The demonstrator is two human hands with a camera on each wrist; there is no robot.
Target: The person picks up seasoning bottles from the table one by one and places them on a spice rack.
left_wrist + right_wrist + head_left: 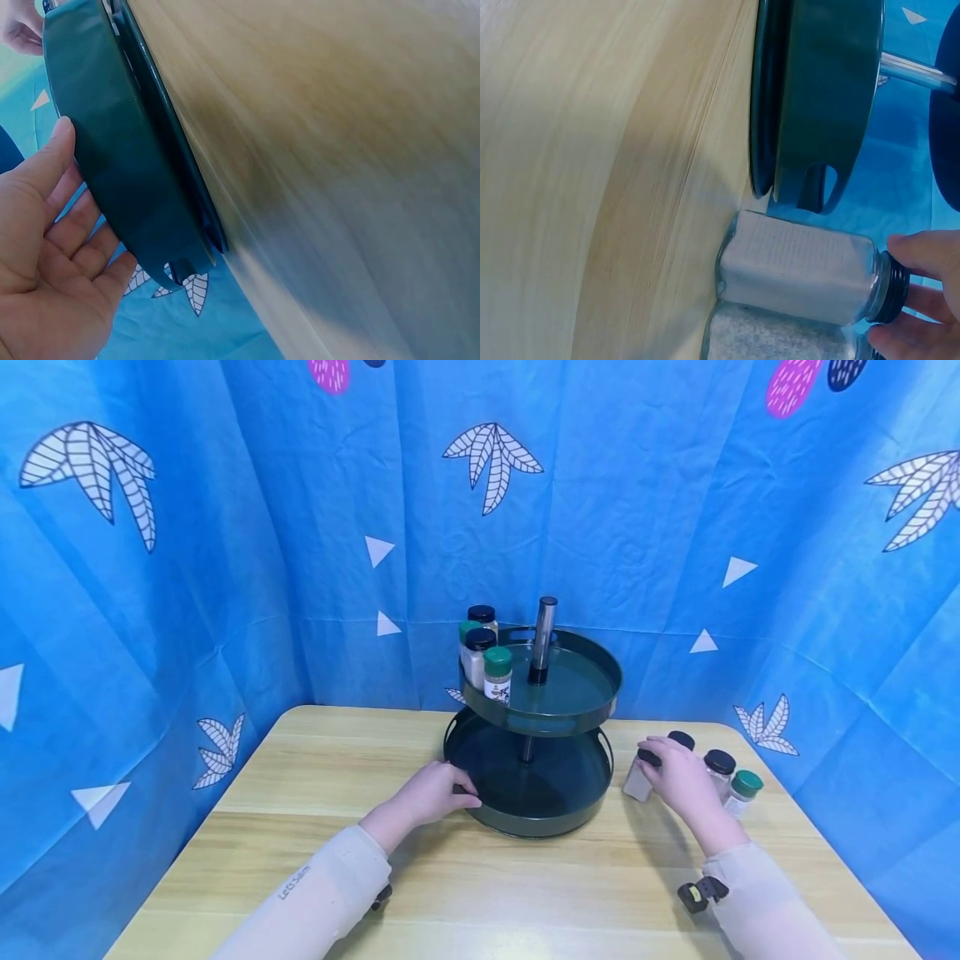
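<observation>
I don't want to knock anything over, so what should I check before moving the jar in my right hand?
1. Right hand gripping the held jar by its black cap: ok.
2. Left hand holding the lower tray by its rim: ok.
3. Bare space on the lower tray: ok, no jars on the part that shows.
4. Four jars upright on the upper tray: ok, grouped at its left side.
5. Free space around the held jar: not ok, a neighbouring jar stands close beside it.
6. Held jar's base off the table: cannot tell.
</observation>
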